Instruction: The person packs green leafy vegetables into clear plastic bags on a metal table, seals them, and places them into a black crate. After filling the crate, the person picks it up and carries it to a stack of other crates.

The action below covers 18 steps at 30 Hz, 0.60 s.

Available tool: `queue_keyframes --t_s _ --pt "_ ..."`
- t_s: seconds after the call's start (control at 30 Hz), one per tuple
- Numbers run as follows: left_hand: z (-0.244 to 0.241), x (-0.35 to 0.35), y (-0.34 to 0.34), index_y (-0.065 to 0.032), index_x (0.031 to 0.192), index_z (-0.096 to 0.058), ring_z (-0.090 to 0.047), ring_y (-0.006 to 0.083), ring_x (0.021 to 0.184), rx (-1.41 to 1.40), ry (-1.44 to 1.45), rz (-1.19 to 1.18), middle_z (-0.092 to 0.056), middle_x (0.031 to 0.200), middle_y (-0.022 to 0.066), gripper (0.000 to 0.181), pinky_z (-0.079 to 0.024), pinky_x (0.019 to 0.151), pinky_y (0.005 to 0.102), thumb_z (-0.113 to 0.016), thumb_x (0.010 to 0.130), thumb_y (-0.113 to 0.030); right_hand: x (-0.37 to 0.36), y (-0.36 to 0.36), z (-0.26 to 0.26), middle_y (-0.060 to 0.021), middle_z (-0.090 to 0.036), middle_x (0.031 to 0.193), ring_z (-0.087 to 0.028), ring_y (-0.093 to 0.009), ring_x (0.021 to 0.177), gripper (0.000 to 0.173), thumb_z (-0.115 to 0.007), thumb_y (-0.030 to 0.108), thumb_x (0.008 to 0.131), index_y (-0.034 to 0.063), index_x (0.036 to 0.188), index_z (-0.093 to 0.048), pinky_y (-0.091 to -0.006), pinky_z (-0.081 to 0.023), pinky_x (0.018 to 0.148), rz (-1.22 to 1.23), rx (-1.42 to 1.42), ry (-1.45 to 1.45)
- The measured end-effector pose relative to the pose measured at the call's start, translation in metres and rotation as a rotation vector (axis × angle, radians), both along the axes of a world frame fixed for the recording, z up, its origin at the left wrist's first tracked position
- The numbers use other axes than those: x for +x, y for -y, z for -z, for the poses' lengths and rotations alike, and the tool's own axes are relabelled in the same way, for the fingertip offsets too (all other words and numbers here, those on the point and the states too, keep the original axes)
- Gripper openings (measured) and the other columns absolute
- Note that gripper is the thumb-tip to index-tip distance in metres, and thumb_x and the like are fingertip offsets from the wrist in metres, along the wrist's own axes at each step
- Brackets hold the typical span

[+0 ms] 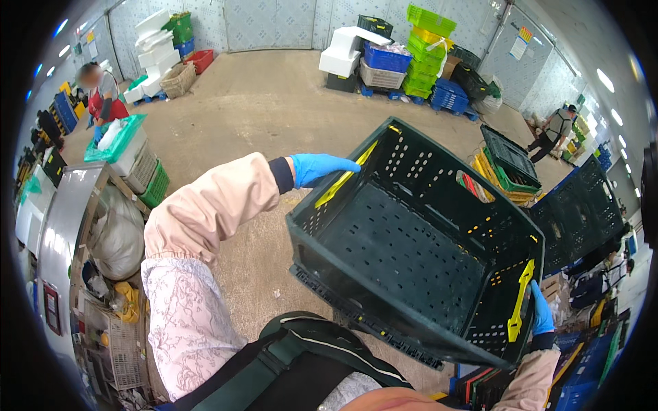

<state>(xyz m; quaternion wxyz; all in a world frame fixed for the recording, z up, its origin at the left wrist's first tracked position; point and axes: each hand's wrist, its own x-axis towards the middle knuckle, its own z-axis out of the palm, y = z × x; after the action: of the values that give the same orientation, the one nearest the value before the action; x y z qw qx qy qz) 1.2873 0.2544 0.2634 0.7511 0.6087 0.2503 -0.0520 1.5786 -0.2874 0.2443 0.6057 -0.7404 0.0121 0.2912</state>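
Note:
A dark green plastic crate (401,246) with perforated walls and yellow handle clips is held up in front of my body, tilted, its inside facing me with nothing in it. My left hand (321,169), in a blue glove, grips its left end wall by the yellow clip (342,180). At the opposite end my right hand (541,311), also gloved in blue, holds the wall beside the other yellow clip (522,300); part of that hand is hidden behind the crate. A hinged edge (367,321) runs along the crate's near lower side.
A metal-topped table (64,226) stands on my left, with a white sack (118,239) below. Stacked crates (506,169) and an upright dark panel (581,216) are on the right. Green crates (421,61) and foam boxes (339,56) stand ahead. People (105,95) work farther off.

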Motion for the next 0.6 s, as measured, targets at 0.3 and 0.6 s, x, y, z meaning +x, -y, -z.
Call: queue_keyframes --t_s 0.3,0.6 --pt "0.007 0.037 0.011 -0.0019 0.122 -0.051 -0.06 0.0213 0.095 0.3 -0.133 0.017 -0.061 0.111 0.0154 0.054 -0.047 0.084 0.0322 -0.054 0.084 -0.039 -0.001 -0.028 0.018 -0.005 -0.061 0.092 -0.061 -0.012 0.075 0.044 -0.053 0.041 0.088 0.008 0.118 -0.054 -0.0236 -0.052 0.063 -0.082 0.139 -0.011" --pt "0.047 0.116 0.15 0.0003 0.122 -0.05 -0.048 0.0323 0.11 0.786 -0.089 1.153 -0.051 0.123 0.0181 0.073 -0.036 0.095 0.0405 -0.04 0.085 -0.062 -0.133 -0.171 -0.038 -0.0172 -0.039 0.135 -0.049 -0.029 0.114 0.076 -0.061 0.042 0.083 0.0049 0.139 -0.027 -0.0328 -0.041 0.094 -1.659 -0.058 0.294"
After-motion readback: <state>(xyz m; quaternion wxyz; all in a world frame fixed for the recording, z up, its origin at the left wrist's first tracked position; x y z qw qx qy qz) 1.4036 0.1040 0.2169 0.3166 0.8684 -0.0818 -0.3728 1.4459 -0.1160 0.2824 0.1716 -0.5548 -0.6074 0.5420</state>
